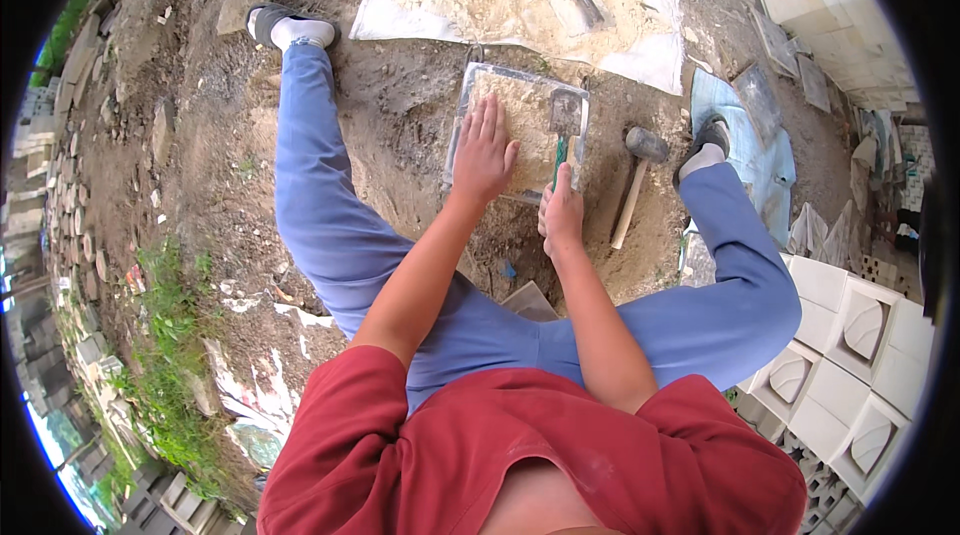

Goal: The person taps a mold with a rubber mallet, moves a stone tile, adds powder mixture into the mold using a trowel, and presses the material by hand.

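A square grey mould-like tray (pixel 522 73) lies on the soil between my legs, filled with pale sandy mix (pixel 525 103). My left hand (pixel 484 153) rests palm down on the mix at the tray's left side, its fingers stretched out. In my right hand (pixel 562 211), the fingers wrap round the green handle of a small flat-bladed trowel (pixel 560 150). The trowel's dusty square blade lies over the mix in the tray's far right corner. Just right of the tray, a mallet (pixel 646 145) with a dark head and wooden handle lies on the ground.
Beyond the tray spreads a white sheet (pixel 405 0) bearing heaped sandy mix and a dark-handled float (pixel 587 7). Pale blue sheeting (pixel 722 100) lies by my right foot. Pale patterned blocks (pixel 825 290) are stacked at right. Stones and grass (pixel 175 365) cover the left.
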Demonstrator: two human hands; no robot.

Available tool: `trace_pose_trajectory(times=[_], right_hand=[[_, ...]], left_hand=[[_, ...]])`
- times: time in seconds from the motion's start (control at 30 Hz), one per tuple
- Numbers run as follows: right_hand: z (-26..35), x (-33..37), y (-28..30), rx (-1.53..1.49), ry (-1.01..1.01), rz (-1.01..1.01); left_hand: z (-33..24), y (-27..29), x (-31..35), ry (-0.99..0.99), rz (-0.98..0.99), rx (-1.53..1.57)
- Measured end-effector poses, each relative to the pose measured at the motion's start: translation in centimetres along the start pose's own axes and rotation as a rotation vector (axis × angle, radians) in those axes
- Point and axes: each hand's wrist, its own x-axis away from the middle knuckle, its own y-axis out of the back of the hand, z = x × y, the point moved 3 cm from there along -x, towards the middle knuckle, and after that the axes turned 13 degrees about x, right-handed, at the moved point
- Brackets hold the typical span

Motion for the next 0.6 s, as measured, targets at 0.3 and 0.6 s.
trace_pose_trajectory(times=[0.3,0.6], right_hand=[[0.0,-1.7,-2.1,0.3,0.307,0.045],[-2.8,0.4,-5.9,0.608,0.326,0.012]], left_hand=[[3.0,3.1,0.1,0.202,-0.416,0.698],[5.7,1.5,0.3,0.296,-0.375,1.187]])
